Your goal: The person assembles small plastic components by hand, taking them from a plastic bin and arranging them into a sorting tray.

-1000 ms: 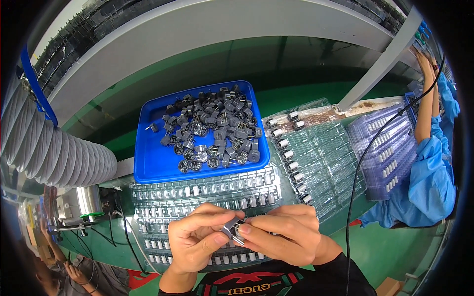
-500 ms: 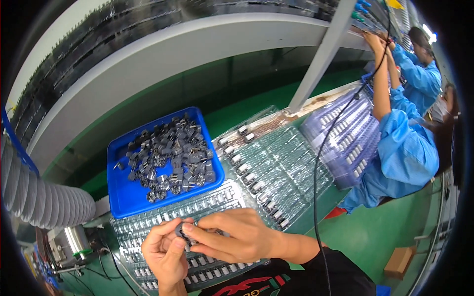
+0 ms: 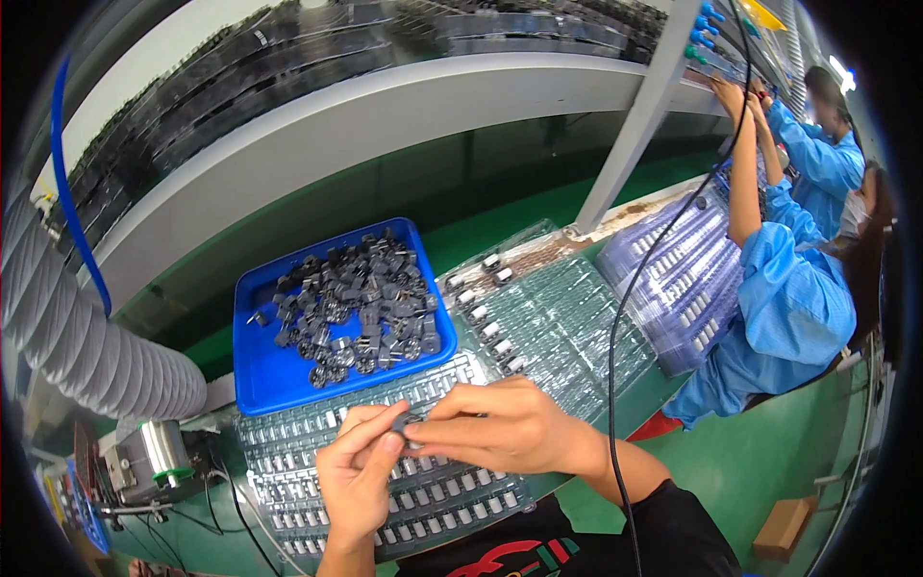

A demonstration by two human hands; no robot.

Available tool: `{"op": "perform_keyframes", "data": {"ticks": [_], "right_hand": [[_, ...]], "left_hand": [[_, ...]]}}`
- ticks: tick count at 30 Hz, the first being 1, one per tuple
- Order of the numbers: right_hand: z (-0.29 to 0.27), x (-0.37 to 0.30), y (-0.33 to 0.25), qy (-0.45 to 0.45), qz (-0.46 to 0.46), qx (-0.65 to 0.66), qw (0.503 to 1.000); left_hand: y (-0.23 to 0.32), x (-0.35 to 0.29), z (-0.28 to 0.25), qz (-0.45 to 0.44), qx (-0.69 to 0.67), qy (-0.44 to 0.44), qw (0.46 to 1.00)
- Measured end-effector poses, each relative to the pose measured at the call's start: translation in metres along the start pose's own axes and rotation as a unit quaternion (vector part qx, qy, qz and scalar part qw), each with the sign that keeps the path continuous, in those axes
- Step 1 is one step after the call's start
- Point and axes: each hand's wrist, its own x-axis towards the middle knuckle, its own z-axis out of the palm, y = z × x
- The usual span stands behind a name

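Note:
My left hand (image 3: 358, 473) is closed, its thumb and fingers pinching a small dark grey moulded part (image 3: 408, 424). From the other side my right hand (image 3: 510, 421) meets it, fingertips pressed on the same part; the fingers cover much of it. Both hands are over a clear plastic blister tray (image 3: 274, 460) holding rows of small white-and-dark components. Beyond them, a blue tray (image 3: 252, 380) contains a loose pile of dark grey parts (image 3: 361, 303) with metal pins.
A second clear blister tray (image 3: 567, 322) lies right, components along its left edge. Stacked clear trays (image 3: 663, 279) stand near a co-worker in a blue sleeve (image 3: 793, 288). A black cable (image 3: 615, 385) hangs across the view. A grey duct hose (image 3: 106, 346) and metal cylinder (image 3: 163, 450) are left.
The view has shifted, so the scene sits slightly farther right and lower. Both hands are a little nearer the blue tray, still together on the small part.

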Motion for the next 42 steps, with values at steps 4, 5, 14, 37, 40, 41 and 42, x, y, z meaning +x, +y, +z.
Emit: {"op": "perform_keyframes", "data": {"ticks": [4,5,14,37,40,41,42], "right_hand": [[-0.01,0.004,0.0,-0.068,0.005,-0.018,0.998],[-0.01,0.006,0.0,-0.08,0.004,-0.022,0.997],[-0.032,0.005,0.028,0.017,0.196,0.105,0.975],[-0.059,-0.019,0.14,-0.062,0.248,-0.298,0.92],[-0.059,-0.023,0.142,-0.068,0.211,-0.357,0.907],[-0.06,-0.026,0.144,-0.057,0.21,-0.369,0.904],[-0.062,-0.026,0.142,-0.044,0.218,-0.367,0.903]], "left_hand": [[-0.003,-0.003,-0.005,0.0,0.019,-0.039,0.999],[-0.004,-0.003,-0.008,0.001,0.017,-0.035,0.999],[-0.005,-0.001,0.0,-0.055,0.006,-0.09,0.994],[0.0,0.009,-0.008,0.089,0.359,-0.027,0.929],[0.026,-0.002,-0.02,0.114,0.439,0.031,0.891],[0.034,-0.006,-0.025,0.124,0.467,0.059,0.874],[0.044,-0.011,-0.03,0.125,0.502,0.078,0.852]]}}
